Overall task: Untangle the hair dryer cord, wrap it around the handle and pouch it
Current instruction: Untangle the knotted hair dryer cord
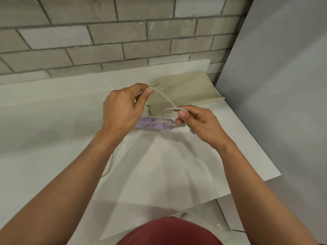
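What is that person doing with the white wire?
A person is untangling a white cord over a table. The left hand pinches the cord up high; the right hand pinches a loop lower down. The purple hair dryer lies on the table under the hands, and the beige pouch lies behind it, not yet used.

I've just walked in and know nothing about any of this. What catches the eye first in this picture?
Two bare hands meet in the middle: the left hand and the right hand each pinch a pale cord that arcs between them above the white counter. Just below them lies a lavender hair dryer. Behind it, near the brick wall, is a flat beige pouch.
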A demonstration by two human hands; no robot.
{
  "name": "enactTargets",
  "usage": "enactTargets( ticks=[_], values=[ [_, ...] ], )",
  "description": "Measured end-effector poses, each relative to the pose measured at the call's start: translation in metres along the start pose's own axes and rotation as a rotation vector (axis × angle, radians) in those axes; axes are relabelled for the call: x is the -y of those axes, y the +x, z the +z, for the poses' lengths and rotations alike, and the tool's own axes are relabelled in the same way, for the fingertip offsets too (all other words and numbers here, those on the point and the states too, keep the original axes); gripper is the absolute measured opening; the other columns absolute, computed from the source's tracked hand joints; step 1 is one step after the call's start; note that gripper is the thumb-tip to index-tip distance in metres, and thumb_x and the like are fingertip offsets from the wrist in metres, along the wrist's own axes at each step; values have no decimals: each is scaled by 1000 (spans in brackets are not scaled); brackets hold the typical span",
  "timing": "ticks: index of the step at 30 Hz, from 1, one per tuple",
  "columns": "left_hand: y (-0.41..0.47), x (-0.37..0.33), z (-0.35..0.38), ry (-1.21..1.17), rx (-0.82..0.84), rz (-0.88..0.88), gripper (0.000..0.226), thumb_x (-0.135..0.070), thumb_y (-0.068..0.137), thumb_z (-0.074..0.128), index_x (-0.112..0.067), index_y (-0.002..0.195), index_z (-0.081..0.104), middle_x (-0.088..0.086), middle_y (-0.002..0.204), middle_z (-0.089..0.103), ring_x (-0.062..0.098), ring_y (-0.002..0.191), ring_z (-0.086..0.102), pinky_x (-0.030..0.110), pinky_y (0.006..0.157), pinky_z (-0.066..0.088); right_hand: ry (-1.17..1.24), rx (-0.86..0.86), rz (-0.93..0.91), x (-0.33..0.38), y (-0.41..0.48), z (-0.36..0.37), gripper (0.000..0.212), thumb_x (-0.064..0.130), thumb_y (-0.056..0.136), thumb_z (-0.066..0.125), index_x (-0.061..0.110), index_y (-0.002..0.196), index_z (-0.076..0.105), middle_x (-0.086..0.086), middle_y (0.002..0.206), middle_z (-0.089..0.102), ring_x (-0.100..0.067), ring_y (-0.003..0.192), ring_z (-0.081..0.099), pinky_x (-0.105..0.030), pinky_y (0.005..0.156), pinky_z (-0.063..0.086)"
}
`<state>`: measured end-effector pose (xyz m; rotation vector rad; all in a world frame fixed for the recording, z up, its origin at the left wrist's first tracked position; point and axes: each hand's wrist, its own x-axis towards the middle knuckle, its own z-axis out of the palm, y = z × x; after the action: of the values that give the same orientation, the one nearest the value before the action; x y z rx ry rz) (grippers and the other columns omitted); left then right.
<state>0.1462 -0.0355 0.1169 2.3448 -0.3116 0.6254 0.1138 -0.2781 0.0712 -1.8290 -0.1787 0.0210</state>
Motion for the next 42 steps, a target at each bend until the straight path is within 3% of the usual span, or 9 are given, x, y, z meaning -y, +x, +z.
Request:
enactTargets(
  ticks=[14, 18, 21, 24, 28, 32, 36, 39, 42],
  values=[
    [17, 44, 0, 238, 119, -193, 31, -49, 101, 53, -27, 100, 75, 5, 90, 76, 38, 87, 63, 38, 71, 46, 14, -40, -13, -9, -10, 13, 19, 29, 108, 58, 29, 111, 77, 3, 90, 74, -5, 83, 65, -11, 73, 46],
    [10, 34, 8, 630, 295, 56, 43, -38, 97, 58, -18, 134, 64, 11, 134, 64, 38, 125, 55, 50, 102, 40, 11, -25, 10, -9, -13, 13, 19, 26, 109, 59, 25, 105, 77, 8, 85, 73, -5, 77, 67, -10, 72, 47],
    [4, 11, 11, 620, 405, 452, 69, -55, 91, 41, -27, 154, 44, 8, 161, 43, 36, 151, 32, 63, 123, 12, -17, 27, -8, -7, -17, 10, 20, 30, 108, 59, 32, 99, 77, 12, 79, 70, -4, 73, 62, -9, 70, 44],
    [4, 0, 17, 559, 604, 617, 62, -58, 92, 30, -30, 138, 60, 1, 131, 67, 29, 131, 58, 53, 120, 26, 6, 50, -18, -5, -19, 11, 18, 33, 107, 60, 33, 105, 78, 10, 82, 72, -10, 76, 64, -13, 71, 46],
    [1, 11, 13, 282, 578, 297, 44, -52, 102, 36, -33, 130, 64, -3, 110, 68, 28, 105, 66, 41, 84, 53, 103, -2, 37, -9, -19, 8, 22, 31, 107, 61, 26, 120, 79, 1, 110, 78, -24, 105, 73, -40, 94, 61],
    [-13, 39, -2, 59, 443, 77, 27, -27, 107, 49, -27, 126, 68, -1, 106, 72, 26, 103, 66, 42, 91, 51, 102, -70, 45, -16, -21, 4, 20, 28, 106, 64, 27, 120, 79, 6, 114, 74, -18, 102, 75, -37, 89, 63],
    [-32, 53, -21, -51, 439, -40, 17, -33, 106, 55, -29, 112, 70, -15, 83, 70, 8, 74, 64, 26, 77, 53, 120, -143, 53, -24, -18, 5, 20, 20, 105, 65, 30, 116, 77, 4, 89, 77, -14, 86, 75, -29, 83, 63],
    [-57, 51, -27, -162, 545, -108, 28, -53, 104, 49, -34, 101, 69, -23, 79, 65, -1, 74, 60, 10, 68, 42, 124, -152, 52, -28, -14, 7, 22, 16, 105, 64, 22, 124, 73, 4, 86, 76, -19, 86, 76, -36, 85, 64],
    [-82, 45, -15, -95, 747, -49, 24, -44, 106, 49, -38, 98, 71, -26, 89, 69, -4, 86, 61, 11, 77, 43, 131, -157, 52, -28, -12, 7, 20, 17, 105, 65, 24, 120, 75, 1, 85, 76, -17, 84, 75, -33, 84, 62]
  ],
)
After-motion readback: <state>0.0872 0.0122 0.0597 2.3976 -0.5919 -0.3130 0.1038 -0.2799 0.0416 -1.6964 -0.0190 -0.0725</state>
